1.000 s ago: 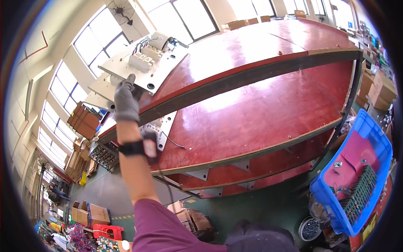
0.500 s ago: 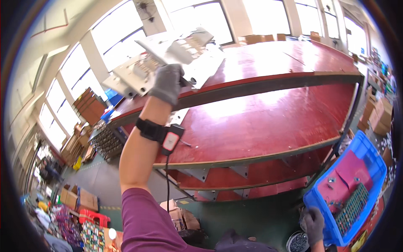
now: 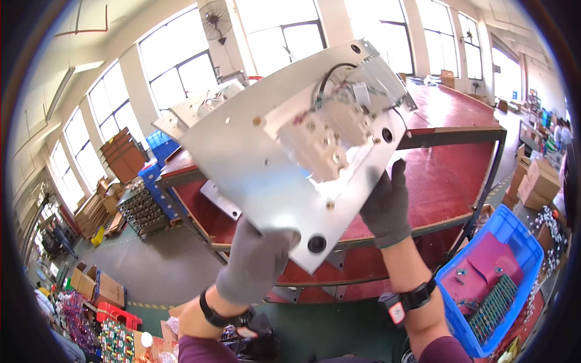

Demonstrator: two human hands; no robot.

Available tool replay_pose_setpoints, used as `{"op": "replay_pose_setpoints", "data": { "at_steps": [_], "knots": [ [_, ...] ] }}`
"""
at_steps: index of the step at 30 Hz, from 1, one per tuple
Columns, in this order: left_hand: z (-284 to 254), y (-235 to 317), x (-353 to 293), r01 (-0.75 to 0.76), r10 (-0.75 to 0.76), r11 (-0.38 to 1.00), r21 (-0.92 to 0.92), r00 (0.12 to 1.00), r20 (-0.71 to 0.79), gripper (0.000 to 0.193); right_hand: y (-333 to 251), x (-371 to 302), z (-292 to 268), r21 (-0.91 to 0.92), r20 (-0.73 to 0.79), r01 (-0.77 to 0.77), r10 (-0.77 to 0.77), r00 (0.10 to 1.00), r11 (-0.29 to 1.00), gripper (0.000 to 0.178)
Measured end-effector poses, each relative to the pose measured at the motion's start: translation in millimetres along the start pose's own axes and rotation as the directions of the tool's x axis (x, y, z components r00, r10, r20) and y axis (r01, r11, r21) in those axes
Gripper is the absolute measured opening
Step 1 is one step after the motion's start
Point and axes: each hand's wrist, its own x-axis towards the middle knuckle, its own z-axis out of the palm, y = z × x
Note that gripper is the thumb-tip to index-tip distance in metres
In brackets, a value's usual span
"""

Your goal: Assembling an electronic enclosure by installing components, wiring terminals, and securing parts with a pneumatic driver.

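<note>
A silver metal panel (image 3: pixel 242 163) is held up tilted before me. On its face sit beige blocky parts (image 3: pixel 324 148), wires and a clear plastic cover; black round feet mark its edges. My left hand (image 3: pixel 254 260), in a grey glove, is closed on the panel's near lower edge, thumb on top. At the right edge my gloved right hand (image 3: pixel 387 209) supports the panel, its fingers partly hidden behind it and its thumb raised beside the edge. Another similar panel (image 3: pixel 203 109) rests on the red rack's top at the left.
A red-shelved metal rack (image 3: pixel 448 166) spans the space behind the panel. A blue crate (image 3: pixel 445 290) with green circuit boards and a pink sheet stands at the right. Cardboard boxes (image 3: pixel 100 287), a red stool (image 3: pixel 118 316) and more boards are at lower left.
The panel has come off the rack's top toward me, gripped by my left hand. My right hand has risen from beside the blue crate to the panel's right edge.
</note>
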Motion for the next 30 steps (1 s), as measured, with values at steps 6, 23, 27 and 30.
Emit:
{"op": "replay_pose_setpoints", "data": {
  "at_steps": [6,23,27,30],
  "knots": [
    [-21.7,-57.1,-64.1,-0.015,0.004,0.997,0.069,0.988,0.156,0.024,-22.0,-57.1,24.2,-0.376,-0.056,0.293,-0.337,0.94,0.879,0.058],
    [166.6,-118.0,7.3,0.386,-0.048,0.916,0.113,-0.175,0.983,0.077,-131.0,-406.8,122.9,-0.829,0.123,0.559,-0.976,0.18,-0.002,0.051],
    [252.3,-128.6,-22.8,0.104,0.061,0.994,-0.024,-0.367,0.928,0.054,-96.8,-475.2,199.4,-0.977,0.156,0.13,-0.981,-0.113,-0.17,0.049],
    [333.7,-137.6,-88.1,0.231,0.227,0.964,-0.13,-0.467,0.855,0.057,-76.4,-504.3,239.6,-0.91,0.398,0.076,-0.91,-0.116,-0.408,0.033]
  ]
}}
